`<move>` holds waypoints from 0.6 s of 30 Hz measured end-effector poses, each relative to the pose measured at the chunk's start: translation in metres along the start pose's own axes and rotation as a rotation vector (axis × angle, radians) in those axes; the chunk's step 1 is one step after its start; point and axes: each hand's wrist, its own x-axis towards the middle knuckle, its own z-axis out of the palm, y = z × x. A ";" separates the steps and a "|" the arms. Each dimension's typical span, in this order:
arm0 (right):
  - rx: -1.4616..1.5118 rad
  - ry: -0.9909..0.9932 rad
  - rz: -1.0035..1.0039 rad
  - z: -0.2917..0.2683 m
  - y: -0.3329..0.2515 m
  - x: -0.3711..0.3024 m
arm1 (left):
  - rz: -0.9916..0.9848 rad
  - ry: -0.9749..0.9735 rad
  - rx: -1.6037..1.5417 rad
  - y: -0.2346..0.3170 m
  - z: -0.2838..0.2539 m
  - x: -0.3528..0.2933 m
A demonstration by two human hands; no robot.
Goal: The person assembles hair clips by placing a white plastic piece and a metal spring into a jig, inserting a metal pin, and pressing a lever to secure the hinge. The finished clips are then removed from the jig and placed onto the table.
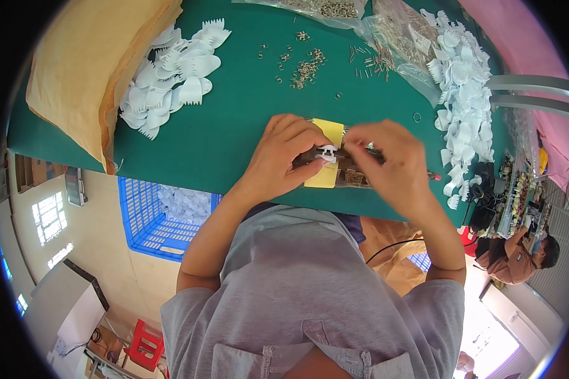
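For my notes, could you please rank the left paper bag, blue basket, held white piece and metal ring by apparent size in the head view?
Largest to smallest:
paper bag
blue basket
white piece
metal ring

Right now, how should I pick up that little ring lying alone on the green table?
I'd pinch the ring by opposite sides of its thin rim, from above, coming from the side nearest the right hand. It seems to lie flat on the green table, apart from the white pieces, so there should be room.
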 end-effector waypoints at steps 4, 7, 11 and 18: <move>-0.059 0.017 0.075 0.008 0.040 0.030 | -0.016 -0.018 -0.002 0.004 -0.001 0.002; -0.113 -0.031 0.023 0.022 0.061 0.044 | -0.010 -0.007 -0.001 0.002 0.001 0.001; -0.142 -0.022 0.142 0.036 0.067 0.053 | -0.012 -0.005 0.005 0.002 0.001 0.001; -0.094 -0.060 0.171 0.038 0.069 0.062 | 0.004 0.012 0.011 0.000 0.002 0.002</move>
